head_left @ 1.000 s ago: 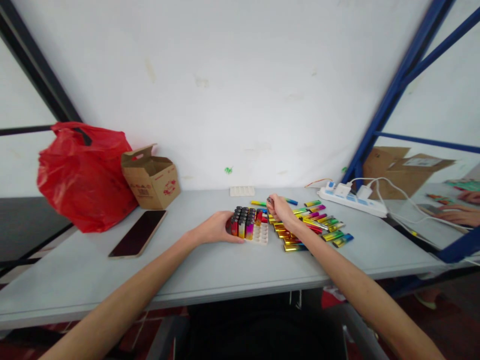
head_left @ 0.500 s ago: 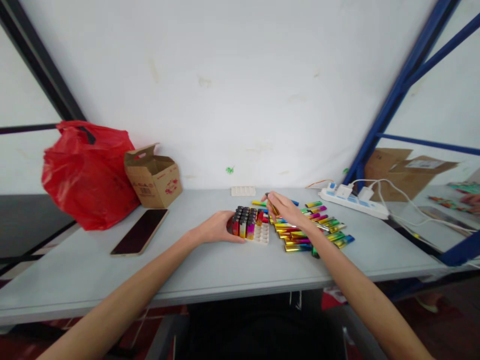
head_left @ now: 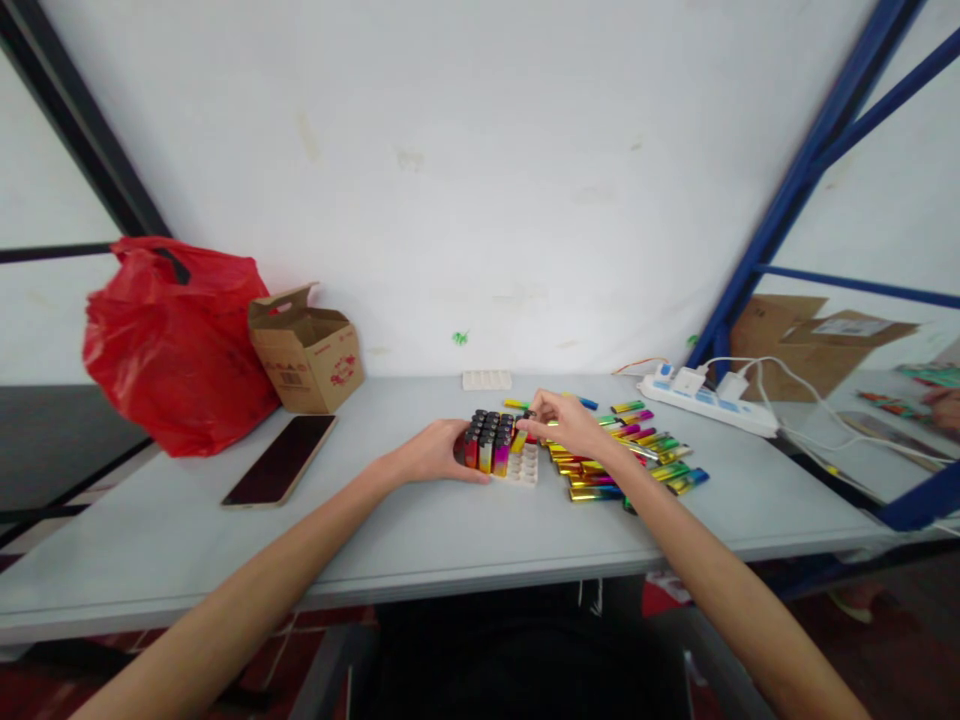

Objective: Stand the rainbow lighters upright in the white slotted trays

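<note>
Upright lighters (head_left: 487,440) with black tops and shiny coloured bodies fill the left part of a white tray (head_left: 529,472) with round pockets. My left hand (head_left: 442,452) is closed round the left end of the tray, thumb along the near side; its other fingers are mostly hidden behind the lighters. At the tray's right part, my right hand (head_left: 559,422) pinches a yellow-gold lighter (head_left: 519,441), held upright over or in a pocket; I cannot tell which. Right of the tray lies a loose pile of metallic lighters (head_left: 600,470), partly under my right forearm.
A second white tray (head_left: 487,380) lies by the wall. To the left are a phone (head_left: 281,460), an open cardboard box (head_left: 307,355) and a red plastic bag (head_left: 176,350). A power strip (head_left: 709,402) with plugs and cables sits at the back right, beside a blue frame (head_left: 787,200).
My right hand has moved left and slightly down from above the pile's edge, bringing the gold lighter to the tray. My left hand stays at the tray's left end.
</note>
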A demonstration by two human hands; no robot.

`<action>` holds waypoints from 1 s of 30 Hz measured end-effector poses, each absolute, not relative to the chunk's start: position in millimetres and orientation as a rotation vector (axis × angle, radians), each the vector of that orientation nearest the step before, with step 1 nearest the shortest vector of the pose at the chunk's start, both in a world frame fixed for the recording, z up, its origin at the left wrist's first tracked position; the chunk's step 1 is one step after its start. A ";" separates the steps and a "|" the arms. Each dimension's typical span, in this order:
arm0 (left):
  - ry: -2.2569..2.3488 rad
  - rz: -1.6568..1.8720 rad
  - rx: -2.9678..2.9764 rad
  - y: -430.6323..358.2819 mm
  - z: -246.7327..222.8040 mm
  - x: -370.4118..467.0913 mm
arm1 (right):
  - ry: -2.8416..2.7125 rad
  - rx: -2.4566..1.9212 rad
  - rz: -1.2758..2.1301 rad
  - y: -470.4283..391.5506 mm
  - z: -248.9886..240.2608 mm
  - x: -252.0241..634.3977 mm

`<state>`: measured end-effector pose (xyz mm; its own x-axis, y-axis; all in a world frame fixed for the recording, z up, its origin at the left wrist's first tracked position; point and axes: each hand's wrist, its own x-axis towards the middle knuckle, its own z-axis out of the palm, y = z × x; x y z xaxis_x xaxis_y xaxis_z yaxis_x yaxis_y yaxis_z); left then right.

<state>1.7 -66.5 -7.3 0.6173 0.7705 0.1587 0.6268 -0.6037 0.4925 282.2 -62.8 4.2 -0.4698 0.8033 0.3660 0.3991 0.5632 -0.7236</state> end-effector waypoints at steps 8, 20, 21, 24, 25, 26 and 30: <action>1.143 0.487 2.494 -65.7 -9.4 1.0 | -2.198 -0.925 0.510 -63.5 1.6 279.8; 1.090 0.538 2.444 -67.0 -8.5 0.8 | -2.238 -0.890 0.490 -65.6 -2.8 278.4; 1.086 0.535 2.451 -67.2 -8.4 0.9 | -2.236 -0.894 0.514 -65.7 -3.0 278.4; 1.080 0.525 2.461 -67.4 -8.4 1.0 | -2.241 -0.908 0.576 -65.2 -3.8 278.4; 1.084 0.524 2.461 -67.4 -8.4 1.0 | -2.246 -0.917 0.589 -65.0 -4.0 278.4; 1.090 0.521 2.462 -67.3 -8.3 1.0 | -2.250 -0.932 0.593 -64.8 -4.1 278.5; 1.101 0.506 2.471 -66.9 -8.1 0.9 | -2.256 -0.999 0.475 -64.0 -2.1 280.7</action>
<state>0.9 -66.9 -8.1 0.6268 0.7614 0.1659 0.6217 -0.6170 0.4825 280.7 -64.0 -2.1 -0.5224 0.7571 0.3923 0.5348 0.6492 -0.5409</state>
